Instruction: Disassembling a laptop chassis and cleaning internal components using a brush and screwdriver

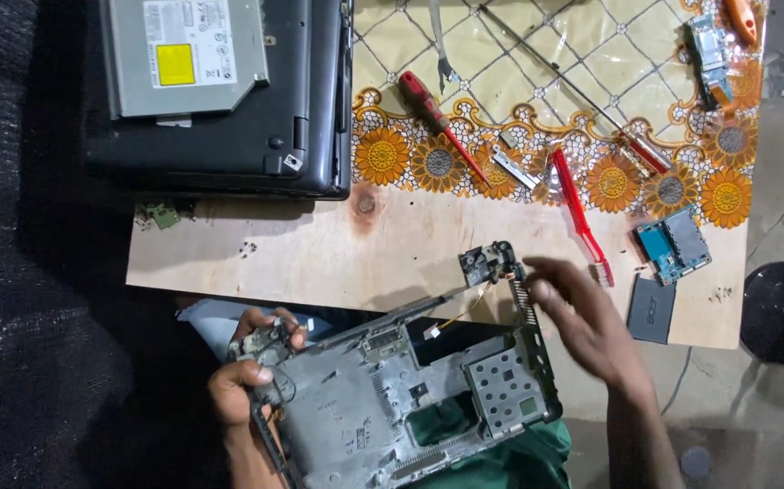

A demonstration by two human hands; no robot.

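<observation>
Head view: laptop base frame (410, 407) across lap at desk (319, 254) edge, left hand (251, 367) gripping hinge corner, right hand (582, 321) loosely curled, empty, by far hinge (491, 263); best braced firmly, hinge eased gently.

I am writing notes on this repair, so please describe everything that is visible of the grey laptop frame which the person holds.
The laptop frame is a stripped grey chassis, metal-looking, with cut-out openings, a perforated square plate on its right part and small brackets along the top edge. It lies tilted over the person's lap, below the wooden board's edge. The left hand grips its left corner; the right hand touches the upper right corner, where a small dark part sticks up. A thin yellow wire runs near the top edge.
</observation>
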